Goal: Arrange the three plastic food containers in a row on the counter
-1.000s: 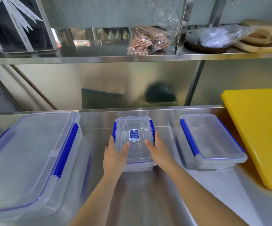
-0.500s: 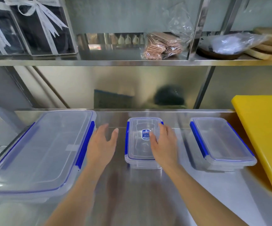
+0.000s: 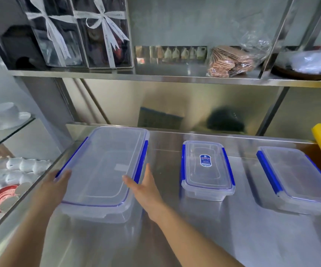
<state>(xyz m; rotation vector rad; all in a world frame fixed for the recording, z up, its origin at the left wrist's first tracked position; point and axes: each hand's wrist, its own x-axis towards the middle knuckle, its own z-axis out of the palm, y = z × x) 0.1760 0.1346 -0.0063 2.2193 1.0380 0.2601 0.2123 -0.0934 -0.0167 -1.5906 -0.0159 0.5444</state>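
both hands at the large container [image 3: 102,170], lower left of frame.
left hand [image 3: 54,186] and right hand [image 3: 146,186] flank its sides, fingers spread and unclenched, on the steel table [image 3: 194,237] under a shelf [image 3: 155,76].

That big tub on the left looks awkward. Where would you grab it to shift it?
Probably by its two long sides, one hand each, near the front corners. The big tub lies flat and is too wide for one hand. The left hand and right hand are already at those blue-clipped edges, coming from the front.
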